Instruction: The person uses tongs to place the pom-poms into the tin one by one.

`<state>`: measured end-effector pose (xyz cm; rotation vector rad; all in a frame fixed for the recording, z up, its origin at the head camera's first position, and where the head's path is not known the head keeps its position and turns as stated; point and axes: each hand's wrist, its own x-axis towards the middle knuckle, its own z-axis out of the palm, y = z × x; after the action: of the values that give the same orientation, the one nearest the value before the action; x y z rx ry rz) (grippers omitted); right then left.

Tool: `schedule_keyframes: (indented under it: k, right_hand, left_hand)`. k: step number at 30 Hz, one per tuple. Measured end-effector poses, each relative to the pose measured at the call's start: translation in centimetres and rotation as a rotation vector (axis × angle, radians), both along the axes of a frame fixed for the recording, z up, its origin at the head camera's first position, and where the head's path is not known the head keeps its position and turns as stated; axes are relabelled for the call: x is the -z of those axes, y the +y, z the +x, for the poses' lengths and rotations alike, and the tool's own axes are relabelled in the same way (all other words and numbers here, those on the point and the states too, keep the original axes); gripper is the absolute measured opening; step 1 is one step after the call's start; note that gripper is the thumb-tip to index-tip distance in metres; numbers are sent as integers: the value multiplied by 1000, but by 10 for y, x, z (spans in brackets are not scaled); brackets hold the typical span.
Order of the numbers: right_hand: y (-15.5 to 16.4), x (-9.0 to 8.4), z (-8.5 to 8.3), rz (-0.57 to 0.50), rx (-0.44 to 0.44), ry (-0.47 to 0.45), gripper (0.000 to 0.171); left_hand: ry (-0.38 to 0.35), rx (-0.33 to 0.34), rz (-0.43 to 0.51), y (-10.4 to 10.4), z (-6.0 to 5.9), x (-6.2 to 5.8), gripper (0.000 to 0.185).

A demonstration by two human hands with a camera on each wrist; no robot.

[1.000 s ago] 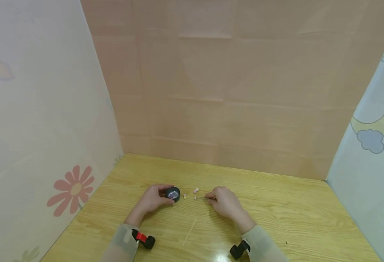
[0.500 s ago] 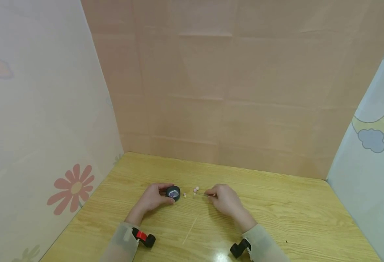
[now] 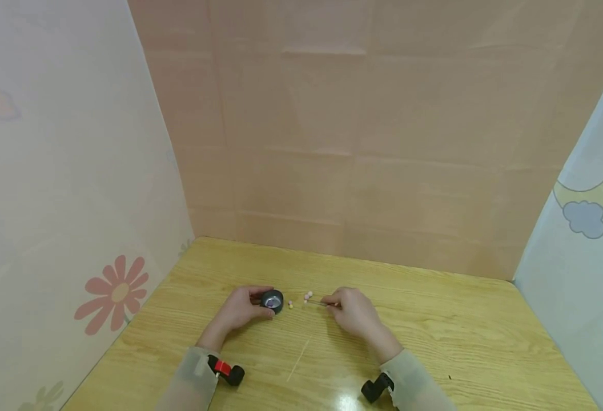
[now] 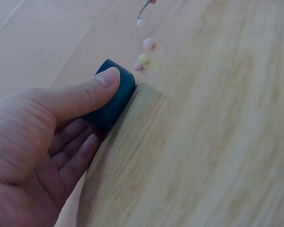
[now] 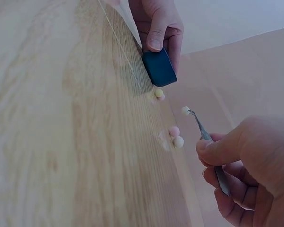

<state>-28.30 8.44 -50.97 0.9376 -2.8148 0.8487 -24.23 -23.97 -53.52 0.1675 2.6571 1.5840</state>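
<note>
The wooden table [image 3: 435, 319] fills the space between three papered walls, and both hands rest near its middle. The left hand [image 3: 240, 311] curls around a small dark round pot [image 3: 272, 299], thumb pressed on its near wall, steadying it upright on the wood. The right hand [image 3: 353, 314] pinches slim metal tweezers [image 5: 206, 137] between thumb and forefinger, their long axis pointing left toward the pot. At the tips sits one pale bead [image 5: 185, 110], lifted just clear of the table — the pot lies to its left, past the loose beads. Two beads [image 5: 175, 136] lie together near the tweezer tips; another pair [image 4: 140, 63] sits just beside the pot's wall. A thin pale stick [image 3: 298, 361] lies nearer the person, apart from everything.
</note>
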Motion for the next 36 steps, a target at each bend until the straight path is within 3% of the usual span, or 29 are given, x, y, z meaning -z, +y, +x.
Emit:
schedule_keyframes:
  k: [19,36]
  right_hand:
    - [-23,5,5,2,-62,28,20]
    - [-53,-9,2,-43,-103,49,20]
  left_hand:
    - [11,-8,-19,-1,1,-1,62]
    - [11,7,1,-3,-2,4,61]
